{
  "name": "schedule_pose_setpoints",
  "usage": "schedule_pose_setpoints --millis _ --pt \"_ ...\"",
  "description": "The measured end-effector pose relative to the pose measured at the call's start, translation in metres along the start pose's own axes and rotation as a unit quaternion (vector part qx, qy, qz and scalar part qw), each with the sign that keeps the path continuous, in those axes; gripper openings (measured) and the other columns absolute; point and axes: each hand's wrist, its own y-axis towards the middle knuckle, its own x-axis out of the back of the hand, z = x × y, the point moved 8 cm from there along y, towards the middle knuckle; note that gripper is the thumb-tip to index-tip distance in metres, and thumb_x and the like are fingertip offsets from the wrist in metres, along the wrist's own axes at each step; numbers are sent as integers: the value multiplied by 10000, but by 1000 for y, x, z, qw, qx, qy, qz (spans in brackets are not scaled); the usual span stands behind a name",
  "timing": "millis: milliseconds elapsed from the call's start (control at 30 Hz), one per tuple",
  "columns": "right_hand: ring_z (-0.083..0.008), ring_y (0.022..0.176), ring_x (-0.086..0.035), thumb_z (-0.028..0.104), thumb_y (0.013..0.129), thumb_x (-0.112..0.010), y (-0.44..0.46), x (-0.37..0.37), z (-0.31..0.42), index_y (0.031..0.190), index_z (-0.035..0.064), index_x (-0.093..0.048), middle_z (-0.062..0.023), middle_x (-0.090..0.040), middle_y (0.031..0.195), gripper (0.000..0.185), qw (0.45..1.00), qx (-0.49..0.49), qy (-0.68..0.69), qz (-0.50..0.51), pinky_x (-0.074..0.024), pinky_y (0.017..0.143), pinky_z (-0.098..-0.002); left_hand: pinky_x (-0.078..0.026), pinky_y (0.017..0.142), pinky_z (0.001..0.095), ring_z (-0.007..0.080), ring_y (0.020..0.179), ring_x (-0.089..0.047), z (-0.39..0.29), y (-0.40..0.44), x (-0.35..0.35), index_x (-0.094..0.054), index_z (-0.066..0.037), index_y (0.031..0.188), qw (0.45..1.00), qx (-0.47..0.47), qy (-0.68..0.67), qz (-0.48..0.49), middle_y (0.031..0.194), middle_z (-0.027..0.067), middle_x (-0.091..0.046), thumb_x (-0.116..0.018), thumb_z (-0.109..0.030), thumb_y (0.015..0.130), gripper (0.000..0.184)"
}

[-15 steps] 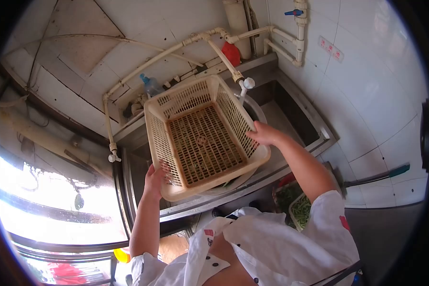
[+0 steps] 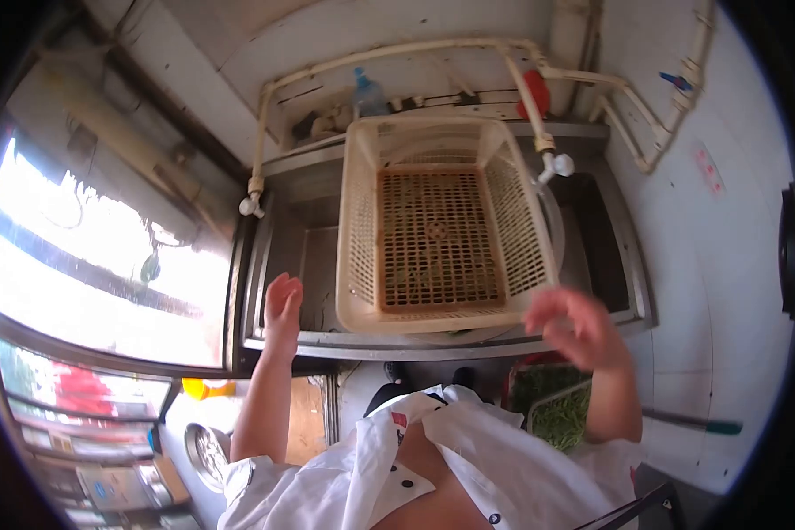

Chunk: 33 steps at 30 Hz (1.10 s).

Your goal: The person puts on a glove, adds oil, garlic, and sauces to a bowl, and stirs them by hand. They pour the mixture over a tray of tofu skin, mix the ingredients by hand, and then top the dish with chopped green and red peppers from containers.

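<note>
A cream plastic basket [image 2: 447, 146] with a slotted, brown-stained bottom rests over the metal sink [image 2: 305, 238]. It covers most of a round basin [image 2: 552, 221], whose rim shows at the right. My left hand [image 2: 283, 305] is off the basket, to its left above the sink's front edge, with loose fingers and nothing in them. By the basket's front right corner hovers my right hand [image 2: 579, 327], fingers apart and slightly bent, blurred by motion. It also holds nothing.
White taps hang at left [image 2: 252, 206] and right [image 2: 556, 166], the right one close to the basket. A blue bottle [image 2: 369, 95] stands behind the sink. Below right is a container of green vegetables [image 2: 564, 415]. A bright window [image 2: 106, 256] fills the left side.
Both hands have let go of the basket, which has gone from held and tilted to resting over the sink. My left hand moved left, my right hand rightward and back. The view has turned.
</note>
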Motion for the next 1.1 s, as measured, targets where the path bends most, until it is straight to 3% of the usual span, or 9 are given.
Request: schedule_pose_setpoints --millis 133,200,267,300,400,600,867,1067,1100 --pt "-137 950 -667 92 935 -663 2 -95 -24 1277 1 -582 -83 -705 1082 363 976 -57 125 170 -539 869 -298 -502 813 278 127 910 -617 161 -73 84 -560 -54 1212 984 116 135 -24 989 36 -650 -602 -100 957 262" --pt "-136 958 -667 99 933 -666 12 -148 -43 1279 2 -586 -80 -708 1080 368 957 -71 169 226 -536 876 -300 -527 813 353 216 931 -663 242 -148 128 -601 -47 1143 940 119 316 38 954 127 -692 -620 -213 939 263" --pt "-135 979 -663 123 945 -662 21 -201 -51 1293 7 -584 -75 -715 1062 375 953 -71 156 250 -526 885 -296 -540 816 423 330 954 -675 318 -255 181 -655 0 1061 798 369 445 170 990 202 -693 -569 -291 922 334" --pt "-135 979 -663 123 945 -662 24 -224 -53 1293 7 -584 -75 -715 1062 375 951 -71 153 261 -526 885 -296 -536 850 473 388 990 -668 419 -323 235 -680 -1 1071 781 322 488 219 1035 238 -690 -565 -359 895 416" --pt "-138 965 -653 122 954 -650 31 -304 -55 1254 -2 -602 -77 -706 1069 329 930 -80 140 331 -526 882 -288 -529 867 487 407 990 -670 401 -442 278 -702 17 1047 713 416 506 251 1051 253 -694 -577 -348 865 427" --pt "-132 970 -658 161 989 -607 39 -479 -111 1245 -13 -591 -98 -707 1065 310 876 -256 157 377 -525 888 -288 -527 872 467 388 993 -678 403 -588 355 -715 30 982 765 599 224 -76 1017 248 -706 -599 -290 832 372" --pt "-162 845 -679 198 986 -599 46 -728 -248 1177 0 -623 -104 -707 1013 276 809 -345 -49 474 -548 779 -290 -513 952 404 332 1101 -652 417 -593 460 -651 -24 1192 840 465 184 -211 1162 197 -686 -640 -306 855 440" --pt "-188 747 -681 206 924 -656 41 -715 -431 1096 14 -672 -105 -709 883 258 757 -461 -241 396 -553 620 -348 -513 953 397 317 1095 -657 430 -605 572 -641 -26 1209 820 471 143 -293 1145 181 -694 -635 -293 862 438" --pt "-219 716 -683 199 906 -660 47 -718 -444 1027 6 -698 -116 -718 887 231 727 -375 -354 454 -552 625 -353 -515 948 396 311 1089 -659 433 -606 593 -639 -27 1211 814 470 152 -305 1139 175 -696 -635 -288 863 436"
